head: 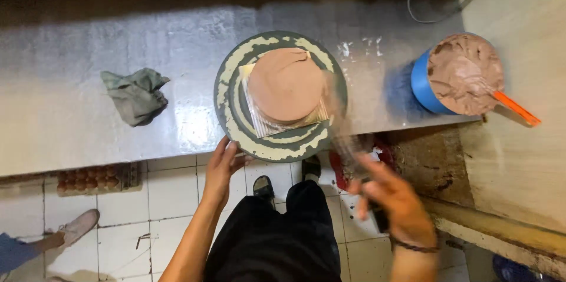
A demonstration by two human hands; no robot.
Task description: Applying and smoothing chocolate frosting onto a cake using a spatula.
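Right hand (394, 199) blurred, grip unclear; left hand (223, 167) open, touching turntable (227, 90) on steel counter (71, 134); white tiled floor (171, 193).

Glossy metal counter (71, 134); crumpled cloth rag (137, 96); smooth matt frosting on the cake (287, 83); blue plastic tub (425, 84).

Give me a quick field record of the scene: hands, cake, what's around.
left hand: touching the near rim of the round grey turntable
right hand: blurred, gripping a blurred long tool
cake: round, pink-brown frosted cake on a square gold board
right: blue tub of brown frosting, orange-handled tool in it
left: crumpled grey cloth
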